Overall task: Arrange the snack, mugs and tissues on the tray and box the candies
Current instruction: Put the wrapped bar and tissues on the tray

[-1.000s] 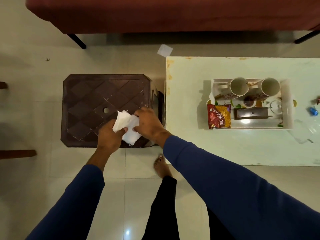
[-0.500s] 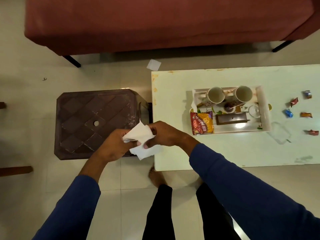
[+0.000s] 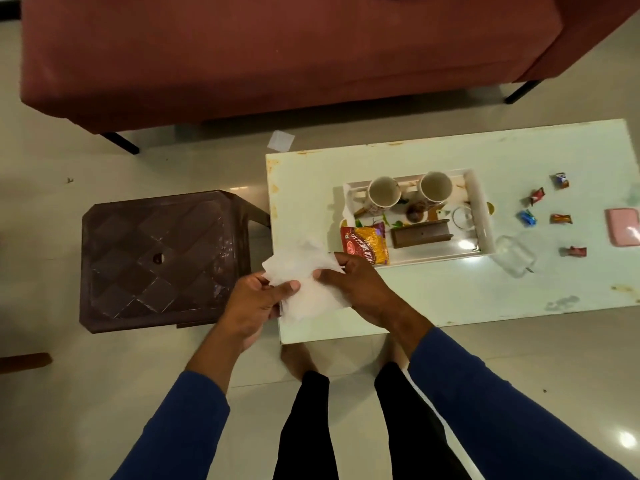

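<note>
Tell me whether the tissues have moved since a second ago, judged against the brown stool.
Yes. The tissues, held by the left hand and right hand, were over the brown stool; now they are right of it, over the table's near-left corner.

You wear a long-sleeved blue top; both sleeves end just above the wrists, leaving your left hand (image 3: 254,303) and right hand (image 3: 360,289) bare. The left sleeve (image 3: 173,434) fills the lower left of the frame, the right sleeve (image 3: 512,420) the lower right. Between them, plain black trousers (image 3: 304,427) cover both legs, and your feet (image 3: 298,358) are bare.
</note>
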